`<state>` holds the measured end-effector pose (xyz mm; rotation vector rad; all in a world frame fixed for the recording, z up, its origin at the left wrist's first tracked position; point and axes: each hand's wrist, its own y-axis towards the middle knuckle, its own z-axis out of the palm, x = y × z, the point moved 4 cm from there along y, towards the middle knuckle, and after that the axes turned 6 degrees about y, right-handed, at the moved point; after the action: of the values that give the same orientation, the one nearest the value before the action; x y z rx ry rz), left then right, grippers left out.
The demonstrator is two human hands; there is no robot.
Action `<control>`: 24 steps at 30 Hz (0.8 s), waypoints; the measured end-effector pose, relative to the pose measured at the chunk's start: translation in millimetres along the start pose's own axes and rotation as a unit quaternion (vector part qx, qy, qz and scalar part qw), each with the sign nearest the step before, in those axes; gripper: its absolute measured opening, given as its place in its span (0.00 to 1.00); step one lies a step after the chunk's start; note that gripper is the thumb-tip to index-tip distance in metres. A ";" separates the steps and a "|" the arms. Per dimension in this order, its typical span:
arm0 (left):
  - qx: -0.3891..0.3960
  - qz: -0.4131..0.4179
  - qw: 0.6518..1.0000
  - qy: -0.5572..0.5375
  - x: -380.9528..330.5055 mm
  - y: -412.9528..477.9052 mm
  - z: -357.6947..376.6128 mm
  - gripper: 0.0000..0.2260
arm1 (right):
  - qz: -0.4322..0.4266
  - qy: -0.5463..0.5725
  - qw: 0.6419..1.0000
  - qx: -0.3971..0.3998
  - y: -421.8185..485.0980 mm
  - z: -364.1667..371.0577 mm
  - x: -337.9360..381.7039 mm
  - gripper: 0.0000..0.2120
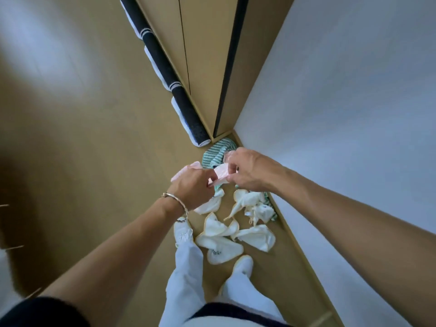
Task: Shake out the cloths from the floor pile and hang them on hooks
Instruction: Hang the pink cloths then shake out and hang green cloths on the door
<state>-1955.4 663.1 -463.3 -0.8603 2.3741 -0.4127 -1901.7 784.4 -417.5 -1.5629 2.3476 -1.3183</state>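
Left hand (192, 187) and right hand (247, 171) both pinch pink cloth (220, 174), stretched short between fingertips above floor pile (236, 227); white cloths below hands, green striped cloth (215, 152) in wall corner beyond

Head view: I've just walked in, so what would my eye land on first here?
Two bare hands meet mid-frame: the left hand and the right hand both pinch a small pink cloth. Beneath them, white cloths lie scattered on the tan floor, with a green striped cloth tucked in the corner beyond. A dark roll lies further back.
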 end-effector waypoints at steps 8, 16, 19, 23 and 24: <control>0.025 0.009 0.998 0.061 -37.9 -52.7 -65.9 0.08 | 0.021 -0.048 0.999 0.010 -102.7 -102.5 10.5 0.04; -0.075 0.008 0.997 0.033 -87.3 -78.3 -149.2 0.13 | 0.041 -0.083 0.995 -0.044 -179.4 -146.3 7.1 0.08; -0.077 0.027 0.996 0.037 -108.4 -91.6 -162.3 0.14 | 0.064 -0.092 0.991 -0.075 -201.2 -148.2 -7.1 0.11; -0.069 0.079 0.994 0.022 -150.5 -112.1 -175.8 0.11 | 0.095 -0.070 0.984 -0.137 -226.1 -155.9 -19.1 0.11; -0.068 0.084 0.994 0.011 -161.4 -116.5 -178.4 0.12 | 0.095 -0.056 0.982 -0.153 -229.6 -156.8 -20.3 0.10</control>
<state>-1906.7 699.0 -202.9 -0.7112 2.4942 -0.1947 -1790.6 866.3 -175.3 -1.3875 2.6431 -0.8415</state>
